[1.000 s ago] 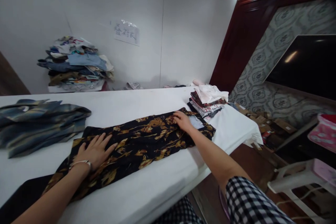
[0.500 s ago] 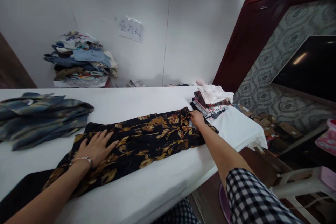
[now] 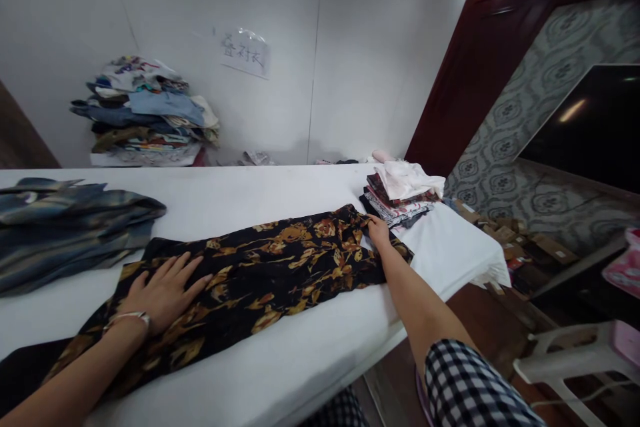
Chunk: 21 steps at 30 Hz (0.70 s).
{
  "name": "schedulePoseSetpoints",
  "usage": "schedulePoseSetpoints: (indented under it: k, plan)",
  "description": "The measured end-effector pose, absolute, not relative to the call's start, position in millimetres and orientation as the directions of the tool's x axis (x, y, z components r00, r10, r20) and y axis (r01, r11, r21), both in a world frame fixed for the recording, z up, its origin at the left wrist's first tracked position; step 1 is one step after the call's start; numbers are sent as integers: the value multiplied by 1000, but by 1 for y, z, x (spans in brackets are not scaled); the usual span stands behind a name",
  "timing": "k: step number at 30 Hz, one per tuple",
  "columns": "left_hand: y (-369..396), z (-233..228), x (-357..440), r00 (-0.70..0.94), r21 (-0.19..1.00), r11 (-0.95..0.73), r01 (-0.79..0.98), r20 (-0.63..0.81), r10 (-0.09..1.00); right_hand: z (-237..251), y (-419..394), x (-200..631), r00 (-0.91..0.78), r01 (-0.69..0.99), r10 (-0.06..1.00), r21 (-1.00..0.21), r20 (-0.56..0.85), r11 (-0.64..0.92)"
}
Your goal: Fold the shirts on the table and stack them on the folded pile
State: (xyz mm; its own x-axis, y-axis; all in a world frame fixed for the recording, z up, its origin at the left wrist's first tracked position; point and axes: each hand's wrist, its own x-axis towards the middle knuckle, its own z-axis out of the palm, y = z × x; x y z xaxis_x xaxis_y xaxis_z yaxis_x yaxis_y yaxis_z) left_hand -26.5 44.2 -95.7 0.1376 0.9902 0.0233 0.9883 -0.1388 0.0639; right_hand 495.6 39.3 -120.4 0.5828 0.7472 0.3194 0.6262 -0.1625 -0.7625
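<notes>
Hands are pressing flat on a black, gold-flowered folded garment (image 3: 260,270) lying lengthwise across the white worktop (image 3: 280,373): left hand (image 3: 160,293) spread near one end, right hand (image 3: 379,232) resting open-fingered at the far end.

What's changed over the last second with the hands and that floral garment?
The right hand slid outward along the black floral garment, from its middle top to the end beside the folded stack, covering the pale label that showed earlier. The left hand stayed flat on the other end. The blue-grey garment, the clothes pile and the table are as before.
</notes>
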Motion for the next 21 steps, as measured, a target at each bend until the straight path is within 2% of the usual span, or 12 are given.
schedulePoseSetpoints:
  k: [4, 10, 15, 17, 19, 21]
  plan:
    - [38, -87, -24, 240, -51, -242, 969, -48, 970, -117, 36, 493, 595, 636, 745, -744, 303, -205]
    - [38, -87, -18, 164, -47, -166, 985, -48, 985, -102, 29, 488, 560, 678, 785, -690, 264, -252]
    - [41, -92, -19, 197, -28, -198, 980, -49, 979, -64, 40, 467, 504, 743, 809, -629, 301, -228]
    - [41, -93, -19, 199, -7, -199, 980, -29, 980, -53, 47, 442, 412, 800, 841, -581, 350, -150]
    - [40, -92, -18, 197, 8, -197, 980, -23, 980, -51, 49, 409, 250, 874, 890, -484, 381, -38]
    - [36, -89, -16, 191, 24, -191, 981, -35, 981, -58, 45, 376, 72, 927, 944, -370, 322, 55]
